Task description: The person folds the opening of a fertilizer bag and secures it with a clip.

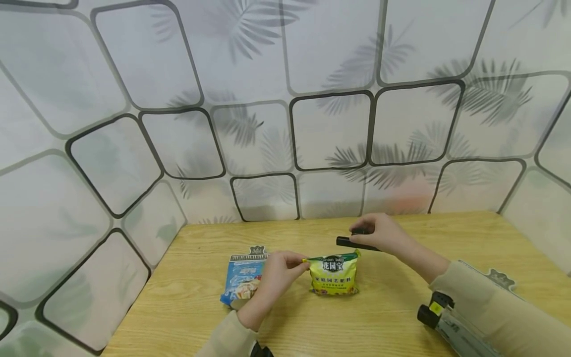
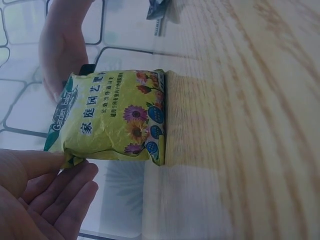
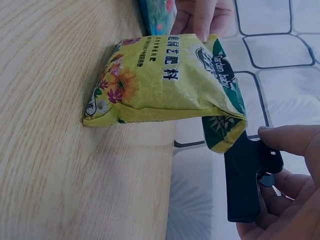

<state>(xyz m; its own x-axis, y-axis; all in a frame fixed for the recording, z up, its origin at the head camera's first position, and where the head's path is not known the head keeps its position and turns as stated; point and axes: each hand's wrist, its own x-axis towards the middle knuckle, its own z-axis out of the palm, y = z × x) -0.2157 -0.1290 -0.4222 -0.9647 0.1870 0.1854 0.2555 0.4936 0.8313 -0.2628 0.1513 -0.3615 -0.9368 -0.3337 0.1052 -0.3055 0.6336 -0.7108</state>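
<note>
A yellow fertilizer bag (image 1: 333,277) with a green top edge and printed flowers stands upright on the wooden table. My left hand (image 1: 282,271) pinches its top left corner between thumb and index finger; the other fingers show below the corner in the left wrist view (image 2: 55,195). My right hand (image 1: 384,233) grips a black clip (image 3: 243,182), a long flat bar with a holed tab, between thumb and fingers. The clip is level and just behind the bag's top right corner, overlapping that folded corner in the right wrist view.
A blue printed bag (image 1: 238,282) with a striped, crest-topped clip (image 1: 257,251) along its top lies left, partly behind my left hand. Another grey crest shape (image 1: 501,279) shows beyond my right sleeve. Patterned cloth walls (image 1: 332,193) enclose the table's (image 1: 200,277) back and sides.
</note>
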